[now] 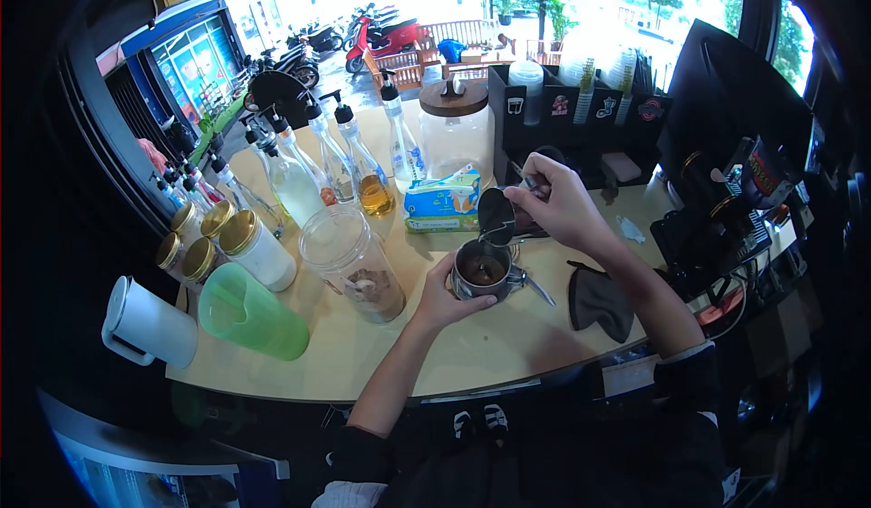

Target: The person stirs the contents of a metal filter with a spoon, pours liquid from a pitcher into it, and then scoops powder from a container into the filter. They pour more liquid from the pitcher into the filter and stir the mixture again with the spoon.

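My left hand is wrapped round a small metal cup with brown contents, above the wooden counter. Over the cup's right side, my right hand grips a small dark vessel, which is tilted with its lower edge at the cup's rim. A thin, clear streak shows between the vessel and the cup. Just behind the cup lies a blue and green tissue pack. An open clear jar with brown powder stands left of my left hand.
Pump bottles, gold-lidded jars, a green pitcher and a white pitcher stand on the left. A large wood-lidded jar and black cup holder are behind. A dark cloth lies right.
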A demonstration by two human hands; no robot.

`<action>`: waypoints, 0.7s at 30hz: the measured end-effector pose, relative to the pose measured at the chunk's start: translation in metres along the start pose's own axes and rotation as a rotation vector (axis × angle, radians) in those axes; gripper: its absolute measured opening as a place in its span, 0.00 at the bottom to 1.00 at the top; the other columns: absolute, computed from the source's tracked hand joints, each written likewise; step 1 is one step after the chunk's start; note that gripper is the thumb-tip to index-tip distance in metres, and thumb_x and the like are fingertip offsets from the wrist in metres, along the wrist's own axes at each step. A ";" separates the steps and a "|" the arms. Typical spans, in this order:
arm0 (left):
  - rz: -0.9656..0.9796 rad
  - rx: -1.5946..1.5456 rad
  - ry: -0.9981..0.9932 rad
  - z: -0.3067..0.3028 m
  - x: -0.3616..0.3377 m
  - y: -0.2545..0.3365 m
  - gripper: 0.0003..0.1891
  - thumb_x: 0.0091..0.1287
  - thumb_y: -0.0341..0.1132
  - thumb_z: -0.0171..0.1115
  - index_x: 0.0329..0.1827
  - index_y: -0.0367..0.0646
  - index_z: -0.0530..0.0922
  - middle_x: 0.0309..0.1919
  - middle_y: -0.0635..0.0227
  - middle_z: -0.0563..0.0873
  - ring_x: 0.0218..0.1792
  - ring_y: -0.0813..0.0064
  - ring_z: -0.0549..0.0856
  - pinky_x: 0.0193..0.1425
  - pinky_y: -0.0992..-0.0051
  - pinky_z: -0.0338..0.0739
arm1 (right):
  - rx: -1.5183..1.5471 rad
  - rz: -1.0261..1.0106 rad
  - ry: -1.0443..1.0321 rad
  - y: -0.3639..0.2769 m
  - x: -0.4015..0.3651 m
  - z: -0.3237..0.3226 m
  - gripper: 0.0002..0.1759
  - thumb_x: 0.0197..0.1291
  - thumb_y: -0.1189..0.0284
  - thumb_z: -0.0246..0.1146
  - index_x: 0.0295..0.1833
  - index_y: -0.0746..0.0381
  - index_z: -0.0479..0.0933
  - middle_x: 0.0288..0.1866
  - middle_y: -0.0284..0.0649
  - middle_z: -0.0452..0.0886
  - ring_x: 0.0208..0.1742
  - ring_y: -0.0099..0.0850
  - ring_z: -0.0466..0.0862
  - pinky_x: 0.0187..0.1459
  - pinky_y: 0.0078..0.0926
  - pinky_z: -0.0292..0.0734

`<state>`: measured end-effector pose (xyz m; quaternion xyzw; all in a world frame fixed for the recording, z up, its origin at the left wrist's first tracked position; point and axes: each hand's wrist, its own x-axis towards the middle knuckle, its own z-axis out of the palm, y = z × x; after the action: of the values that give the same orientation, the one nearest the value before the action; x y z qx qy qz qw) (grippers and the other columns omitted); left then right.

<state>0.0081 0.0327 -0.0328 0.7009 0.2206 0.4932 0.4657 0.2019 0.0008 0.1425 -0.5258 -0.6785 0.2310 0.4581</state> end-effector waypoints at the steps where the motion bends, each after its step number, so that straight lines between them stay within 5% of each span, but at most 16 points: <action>1: -0.002 -0.003 0.008 0.000 0.000 0.001 0.38 0.41 0.38 0.83 0.58 0.36 0.76 0.50 0.62 0.83 0.54 0.71 0.82 0.62 0.69 0.74 | -0.029 -0.029 -0.004 0.001 0.000 0.000 0.18 0.60 0.73 0.68 0.30 0.63 0.62 0.20 0.26 0.58 0.25 0.15 0.58 0.25 0.21 0.58; 14: -0.036 -0.041 -0.016 0.000 0.000 -0.003 0.40 0.41 0.36 0.83 0.60 0.35 0.75 0.50 0.63 0.83 0.54 0.72 0.82 0.62 0.70 0.75 | 0.145 0.002 -0.079 -0.001 -0.015 -0.004 0.17 0.61 0.74 0.67 0.30 0.62 0.63 0.20 0.27 0.63 0.24 0.12 0.62 0.24 0.18 0.57; 21: -0.024 -0.010 -0.014 -0.001 0.000 -0.005 0.39 0.41 0.37 0.83 0.59 0.36 0.75 0.50 0.63 0.84 0.53 0.72 0.82 0.61 0.70 0.75 | -0.059 -0.004 -0.078 0.003 -0.020 -0.021 0.15 0.62 0.74 0.66 0.33 0.66 0.65 0.24 0.38 0.79 0.29 0.15 0.78 0.27 0.20 0.73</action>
<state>0.0083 0.0355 -0.0369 0.6994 0.2231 0.4837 0.4765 0.2217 -0.0200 0.1424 -0.5285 -0.7034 0.2303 0.4159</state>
